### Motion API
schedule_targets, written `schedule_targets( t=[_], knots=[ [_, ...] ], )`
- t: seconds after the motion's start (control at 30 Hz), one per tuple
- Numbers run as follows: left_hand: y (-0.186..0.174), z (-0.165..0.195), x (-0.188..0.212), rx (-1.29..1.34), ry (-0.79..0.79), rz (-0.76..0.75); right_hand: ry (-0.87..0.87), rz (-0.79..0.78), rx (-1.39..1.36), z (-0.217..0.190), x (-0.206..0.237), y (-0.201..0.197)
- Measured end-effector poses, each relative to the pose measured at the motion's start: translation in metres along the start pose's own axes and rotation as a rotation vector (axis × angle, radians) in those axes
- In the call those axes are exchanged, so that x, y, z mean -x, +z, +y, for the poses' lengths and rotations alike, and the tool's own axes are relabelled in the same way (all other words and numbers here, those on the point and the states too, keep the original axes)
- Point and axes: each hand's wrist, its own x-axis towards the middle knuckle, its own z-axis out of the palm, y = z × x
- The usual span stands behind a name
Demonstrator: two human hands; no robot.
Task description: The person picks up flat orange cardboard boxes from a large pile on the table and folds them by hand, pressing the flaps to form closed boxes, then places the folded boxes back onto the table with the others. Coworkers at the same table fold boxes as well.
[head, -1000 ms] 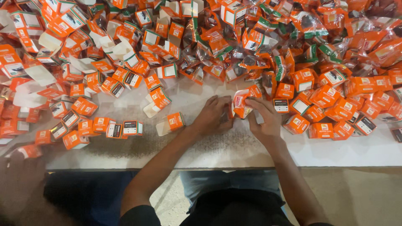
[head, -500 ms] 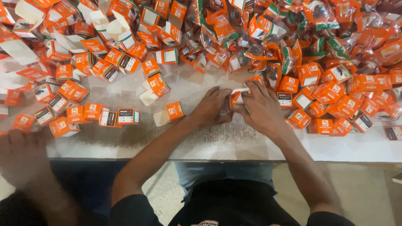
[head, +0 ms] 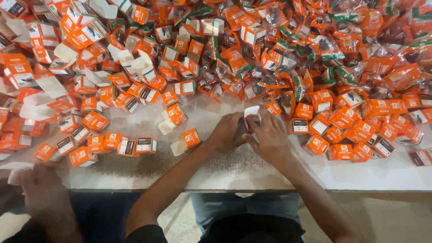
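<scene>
Pinching a small white-flapped box (head: 252,114), fingers (head: 263,128) of both hands clamp it from either side near the middle of the tabletop (head: 234,168). Left hand (head: 227,132) and right hand (head: 272,139) touch each other around it. One open orange box (head: 191,138) lies just left. Heaped orange boxes (head: 112,58) and clear packets (head: 342,54) crowd beyond. Another person's hand (head: 42,191) sits at the lower-left edge.

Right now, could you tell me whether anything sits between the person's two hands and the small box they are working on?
Nothing visible does: the left hand and right hand already grip the small box directly, over the white table.
</scene>
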Motion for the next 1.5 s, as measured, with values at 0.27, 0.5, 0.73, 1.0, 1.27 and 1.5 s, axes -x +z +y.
schedule_targets(
  t=[0.27,0.5,0.73,1.0,1.27,1.5],
  knots=[
    [-0.005,-0.003,0.001,0.010,0.068,0.059,0.185,-0.294,0.086,-0.017,-0.022,-0.008],
    [-0.032,-0.006,-0.011,0.253,-0.201,0.206,-0.010,0.074,-0.425,0.005,-0.019,0.038],
    [-0.027,-0.016,-0.005,0.311,-0.154,0.198,0.057,0.223,-0.566,0.018,-0.021,0.057],
    [-0.027,-0.026,-0.004,0.013,0.014,0.091,-0.140,0.276,-0.346,0.019,-0.020,0.048],
    [-0.030,-0.031,-0.006,0.065,0.058,0.097,-0.235,0.243,-0.553,0.039,-0.024,0.057],
    [-0.033,-0.036,-0.003,0.242,-0.208,0.044,-0.233,0.232,-0.574,0.042,-0.025,0.059]
  ],
)
